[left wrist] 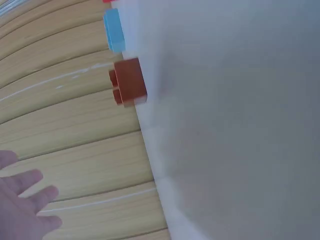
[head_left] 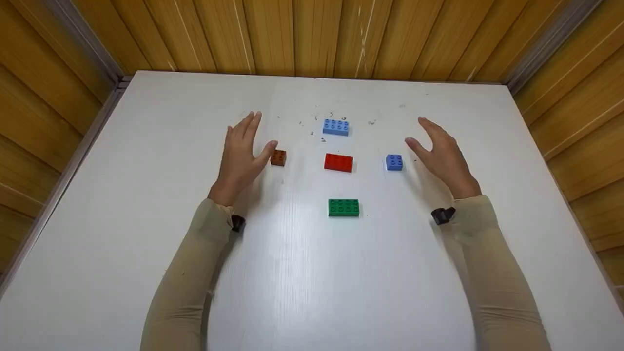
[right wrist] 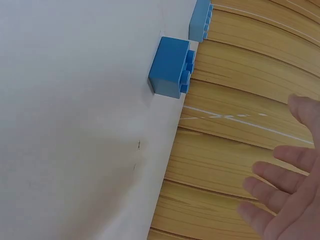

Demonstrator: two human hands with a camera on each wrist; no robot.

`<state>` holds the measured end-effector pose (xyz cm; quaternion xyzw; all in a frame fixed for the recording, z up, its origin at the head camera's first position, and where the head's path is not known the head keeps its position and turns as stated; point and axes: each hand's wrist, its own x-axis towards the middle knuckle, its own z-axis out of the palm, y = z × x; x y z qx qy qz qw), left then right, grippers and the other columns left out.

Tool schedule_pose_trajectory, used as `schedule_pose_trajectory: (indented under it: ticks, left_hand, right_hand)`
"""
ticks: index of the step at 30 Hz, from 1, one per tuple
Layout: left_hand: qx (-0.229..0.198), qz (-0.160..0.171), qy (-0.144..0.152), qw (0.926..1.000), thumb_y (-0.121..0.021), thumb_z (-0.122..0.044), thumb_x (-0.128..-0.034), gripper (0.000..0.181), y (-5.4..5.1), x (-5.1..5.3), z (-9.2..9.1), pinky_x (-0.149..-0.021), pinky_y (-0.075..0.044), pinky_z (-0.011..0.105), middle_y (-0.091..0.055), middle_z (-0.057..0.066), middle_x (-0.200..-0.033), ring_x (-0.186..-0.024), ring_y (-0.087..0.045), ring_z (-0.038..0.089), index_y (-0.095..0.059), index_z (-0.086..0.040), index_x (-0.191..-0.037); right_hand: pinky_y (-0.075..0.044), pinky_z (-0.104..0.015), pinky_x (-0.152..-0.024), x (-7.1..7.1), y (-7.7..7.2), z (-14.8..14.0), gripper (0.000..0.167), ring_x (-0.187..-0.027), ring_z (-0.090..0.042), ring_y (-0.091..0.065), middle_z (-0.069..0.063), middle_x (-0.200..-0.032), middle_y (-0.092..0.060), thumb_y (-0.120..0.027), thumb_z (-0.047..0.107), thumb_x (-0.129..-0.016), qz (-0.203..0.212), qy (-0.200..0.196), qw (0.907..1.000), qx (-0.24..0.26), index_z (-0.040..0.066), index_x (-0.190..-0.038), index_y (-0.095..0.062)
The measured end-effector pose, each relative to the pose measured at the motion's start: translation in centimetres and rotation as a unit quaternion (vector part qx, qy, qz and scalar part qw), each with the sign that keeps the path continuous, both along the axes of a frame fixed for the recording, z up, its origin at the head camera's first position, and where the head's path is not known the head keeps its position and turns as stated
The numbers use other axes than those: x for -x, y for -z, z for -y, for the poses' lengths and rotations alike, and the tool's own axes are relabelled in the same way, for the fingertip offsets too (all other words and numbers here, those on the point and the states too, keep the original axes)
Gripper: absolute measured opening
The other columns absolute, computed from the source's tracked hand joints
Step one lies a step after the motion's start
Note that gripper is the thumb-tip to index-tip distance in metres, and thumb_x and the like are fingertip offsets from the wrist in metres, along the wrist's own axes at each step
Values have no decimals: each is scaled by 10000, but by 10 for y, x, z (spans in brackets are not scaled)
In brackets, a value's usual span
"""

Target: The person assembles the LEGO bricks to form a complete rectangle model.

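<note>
Over the left part of the table my left hand (head_left: 240, 156) hovers with its fingers extended and its thumb spread, holding nothing. Closest to it is a small brown toy brick (head_left: 279, 158), partly behind the thumb in the head view. My right hand (head_left: 444, 158) is likewise spread and bare, to the right of a small blue brick (head_left: 394, 162). Between the hands lies a red brick (head_left: 338, 163). Behind that sits a light blue brick (head_left: 336, 127), and in front of it a green brick (head_left: 343, 207). All the bricks lie apart, studs up.
The white table (head_left: 292, 273) carries dark specks (head_left: 371, 122) around the light blue brick. Wood-patterned panels (head_left: 312, 39) rise behind it and on both sides. A dark band (head_left: 443, 215) is on the right wrist, another (head_left: 237, 224) on the left.
</note>
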<state>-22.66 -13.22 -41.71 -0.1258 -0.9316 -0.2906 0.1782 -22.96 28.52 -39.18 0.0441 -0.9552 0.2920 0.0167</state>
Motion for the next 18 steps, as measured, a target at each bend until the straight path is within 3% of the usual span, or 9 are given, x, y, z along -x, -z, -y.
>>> schedule_pose_trajectory:
  ticks: [3,8,13,18]
  left_hand:
    - [-567,458,610,9955,-534,-467,-951,693,3,-4,-2,-1203,-109,488,-316,89,-1554,-1442,-269,267,-298,-142,-1516]
    - [-1306,1440,1433,9704,-540,-480,-946,671,6,-11,-9,-1175,-231,460,-325,32,-1550,-1443,-272,221,-319,-189,-1508]
    - [-1775,2039,1735,9470,-629,-412,-913,601,10,-14,-20,-1094,-366,464,-466,64,-1453,-1285,-468,253,-438,-207,-1444]
    - [-2037,2453,2083,9246,-675,-333,-894,558,13,-15,-33,-1122,-354,378,-522,68,-1411,-1284,-496,191,-491,-188,-1400]
  right_hand:
    - [-192,-501,-1179,2,0,4,758,-1468,-310,-202,-94,-1586,-251,-534,549,-916,134,-213,9996,140,188,-1527,-268]
    - [-213,-517,-1167,7,-1,14,721,-1458,-318,-232,-102,-1572,-285,-593,467,-918,397,-531,9976,188,180,-1514,-306]
    - [-280,-513,-1140,11,3,25,690,-1426,-341,-301,-95,-1562,-312,-614,417,-920,710,-893,9931,261,181,-1505,-333]
    - [-349,-488,-1102,15,10,36,623,-1380,-368,-376,-91,-1541,-355,-630,292,-933,960,-1241,9866,446,144,-1483,-378]
